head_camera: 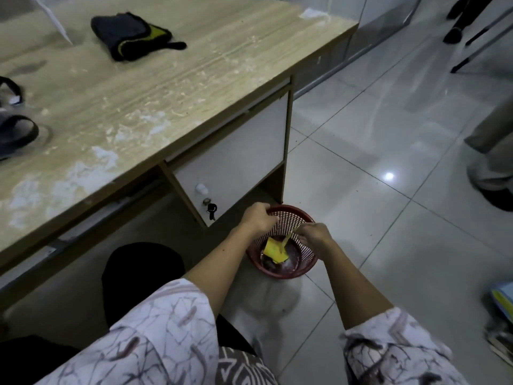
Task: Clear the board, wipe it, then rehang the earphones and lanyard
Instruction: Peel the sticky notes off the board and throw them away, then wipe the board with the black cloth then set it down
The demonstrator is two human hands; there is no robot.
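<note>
Over the red perforated plastic waste basket [280,240] on the tiled floor, beside the near right corner of the worktop [144,101], both hands work together. The left hand [256,218] has its fingers curled at the basket's far rim; whether it grips the rim or a scrap is hard to tell. The right hand [315,236] pinches a thin yellow strip [287,238] that hangs down into the basket, above a yellow square sticky note [274,251] lying inside.

This looks like the clearing step: paper taken off the board is being thrown away. If the strip clings to the fingers by its adhesive, it could come back up or drop on the floor beside the basket. A tug on the rim could tip the light basket.

Neither the board, the earphones nor the lanyard is in view. A dark folded cloth with yellow trim [130,34] lies far on the worktop, likely for wiping. Dark looped objects [14,129] at the left edge are cut off and cannot be identified.
</note>
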